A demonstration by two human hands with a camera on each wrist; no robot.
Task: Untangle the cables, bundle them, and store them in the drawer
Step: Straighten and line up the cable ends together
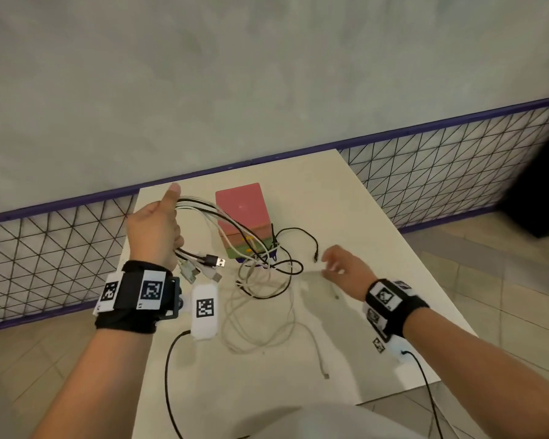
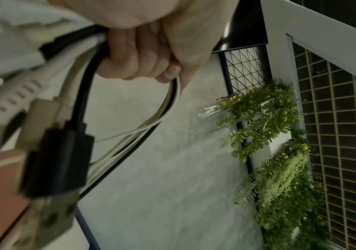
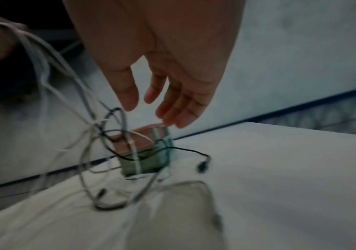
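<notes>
My left hand [image 1: 154,231] is raised above the table's left side and grips a bunch of black and white cables [image 1: 203,213]; their USB plugs [image 1: 203,267] hang below my fist. In the left wrist view my fingers [image 2: 134,57] curl round the cable bunch [image 2: 83,71]. The cables trail down into a tangle [image 1: 263,280] on the white table [image 1: 346,210], in front of a small pink-topped drawer unit [image 1: 243,217]. My right hand [image 1: 343,264] hovers open just right of the tangle, near a black cable end [image 1: 315,256]. Its fingers [image 3: 173,104] are spread and hold nothing.
A wire-mesh fence with a purple rail [image 1: 425,172] runs behind the table, against a grey wall. The table's right edge [image 1: 425,264] drops to a tiled floor. Loose white cable loops [image 1: 260,331] lie toward me. Green plants [image 2: 269,135] hang on the wall.
</notes>
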